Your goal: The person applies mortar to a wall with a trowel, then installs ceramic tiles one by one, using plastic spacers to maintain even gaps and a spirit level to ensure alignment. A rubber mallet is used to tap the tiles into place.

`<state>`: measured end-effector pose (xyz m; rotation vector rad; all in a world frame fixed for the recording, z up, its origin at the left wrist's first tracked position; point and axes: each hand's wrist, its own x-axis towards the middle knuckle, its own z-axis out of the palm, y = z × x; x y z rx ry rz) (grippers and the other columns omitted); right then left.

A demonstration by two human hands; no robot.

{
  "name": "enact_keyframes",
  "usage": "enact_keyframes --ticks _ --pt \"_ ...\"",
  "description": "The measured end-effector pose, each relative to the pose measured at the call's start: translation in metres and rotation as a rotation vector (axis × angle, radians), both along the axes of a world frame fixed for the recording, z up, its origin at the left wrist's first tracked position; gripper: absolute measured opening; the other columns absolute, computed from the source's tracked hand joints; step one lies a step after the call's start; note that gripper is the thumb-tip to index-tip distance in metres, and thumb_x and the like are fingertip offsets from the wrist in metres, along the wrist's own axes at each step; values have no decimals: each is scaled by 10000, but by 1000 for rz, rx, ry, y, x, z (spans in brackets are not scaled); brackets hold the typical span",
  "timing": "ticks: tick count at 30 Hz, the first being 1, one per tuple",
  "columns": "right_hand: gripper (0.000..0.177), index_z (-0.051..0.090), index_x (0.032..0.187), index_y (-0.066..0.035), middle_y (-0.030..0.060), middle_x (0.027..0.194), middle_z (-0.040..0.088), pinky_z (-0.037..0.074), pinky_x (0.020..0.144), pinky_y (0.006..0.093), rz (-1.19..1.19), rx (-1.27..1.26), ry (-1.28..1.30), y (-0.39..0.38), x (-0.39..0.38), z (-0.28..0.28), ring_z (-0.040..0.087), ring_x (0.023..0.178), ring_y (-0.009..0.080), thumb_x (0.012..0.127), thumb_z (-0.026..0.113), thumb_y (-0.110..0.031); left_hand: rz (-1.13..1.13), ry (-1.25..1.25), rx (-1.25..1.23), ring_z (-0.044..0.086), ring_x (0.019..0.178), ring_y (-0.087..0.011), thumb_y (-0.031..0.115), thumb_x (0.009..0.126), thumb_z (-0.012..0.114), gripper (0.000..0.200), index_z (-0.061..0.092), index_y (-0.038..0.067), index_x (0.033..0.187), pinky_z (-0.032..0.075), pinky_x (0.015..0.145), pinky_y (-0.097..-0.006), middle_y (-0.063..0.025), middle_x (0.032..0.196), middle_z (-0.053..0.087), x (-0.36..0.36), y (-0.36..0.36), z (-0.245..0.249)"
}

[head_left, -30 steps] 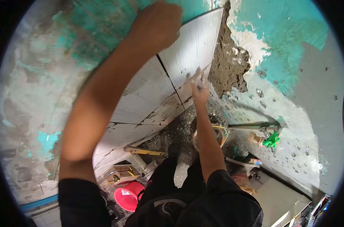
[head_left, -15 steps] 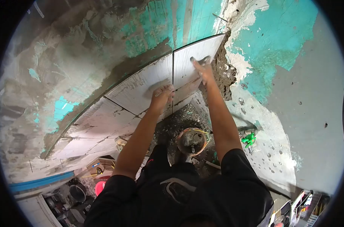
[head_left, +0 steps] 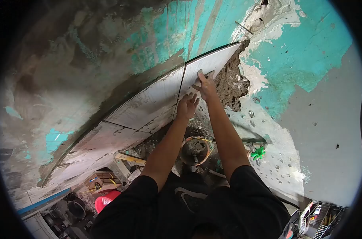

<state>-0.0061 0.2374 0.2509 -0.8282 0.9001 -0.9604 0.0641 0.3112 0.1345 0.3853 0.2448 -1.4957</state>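
A white wall tile [head_left: 219, 56] stands against the wall at the right end of a row of tiles. My right hand [head_left: 207, 88] lies against its face, thumb and fingers spread. Just below and to the left, my left hand [head_left: 187, 106] is at the lower part of that tile, fingers extended. Neither hand grasps anything. A narrow dark joint separates this tile from the neighbouring white tile [head_left: 149, 99], which has grey mortar smears. The lower edge of the right tile is partly hidden behind my hands.
Rough exposed mortar [head_left: 232, 81] fills the corner beside the tile. Below my arms stands a round bucket [head_left: 182, 153] with a yellowish rim. A green-handled tap [head_left: 258, 153] juts from the right wall. A red basin [head_left: 102, 203] and black bucket [head_left: 76, 209] sit lower left.
My left hand has moved right, from the joint between the tiles onto the right tile. My right hand has shifted slightly down and left, closer to the left one.
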Motion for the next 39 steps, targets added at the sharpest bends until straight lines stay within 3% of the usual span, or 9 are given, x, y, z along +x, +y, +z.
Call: enact_keyframes --ticks 5,11,17,18,21,25,26,30,39 --pt "1077 -265 1365 -119 232 1414 164 398 910 574 1 -30 -5 -4 4 -4 316 1247 379 822 644 -315 40 40 -62 510 1102 -229 25 819 562 141 554 63 955 382 980 -432 -48 989 576 1 -14 -6" --pt "1014 -241 1375 -146 185 1386 223 380 908 595 39 -51 -66 -4 2 -3 307 1251 355 847 615 -279 142 56 -52 396 1222 -250 8 840 513 408 404 48 1231 306 1040 -438 -73 1169 461 -10 -15 -14" --pt "872 -92 1397 -180 117 1201 384 419 874 582 -16 -38 -46 -17 0 -34 440 1098 302 864 596 -242 168 -7 81 251 1327 -315 -32 832 438 717 63 88 1432 234 1079 -470 -105 1441 191 -32 -18 -18" --pt "831 -54 1395 -180 97 1114 419 442 855 565 53 -56 -135 -16 -4 -32 475 1017 276 872 590 -234 152 26 39 203 1347 -334 -36 826 435 791 -41 117 1438 218 1082 -478 -103 1491 55 -35 -20 -37" --pt "803 -24 1389 -178 96 1112 422 456 844 550 -9 -50 -105 -9 2 -19 475 1015 271 875 589 -245 195 129 115 226 1337 -325 -37 818 448 787 4 145 1442 230 1073 -480 -101 1468 119 -40 -31 -56" --pt "792 -12 1387 -177 96 1110 443 476 823 525 -32 -44 -101 -6 3 -15 498 980 267 873 588 -242 238 58 94 332 1260 -291 -33 791 498 620 255 137 1335 274 1035 -482 -86 1381 255 -33 -44 -60" --pt "781 1 1387 -177 94 1116 446 478 822 519 0 -53 -120 -6 3 -18 501 977 266 873 586 -235 241 52 116 391 1207 -264 -38 772 517 497 377 107 1227 288 1027 -463 -83 1316 356 -31 -44 -56" --pt "699 95 1380 -195 88 1160 446 504 782 470 -12 -50 -101 -12 -1 -27 501 997 264 871 574 -209 235 132 -147 487 1115 -220 -41 747 552 318 533 64 1047 334 1015 -394 -68 1074 556 -22 -46 -45" --pt "874 -51 1404 -222 120 1271 354 520 750 448 -8 34 -152 -10 -2 -19 473 1057 273 837 607 -129 238 7 -228 515 1078 -212 25 795 573 354 504 40 1142 427 934 -337 -79 1109 555 -31 -46 -17"
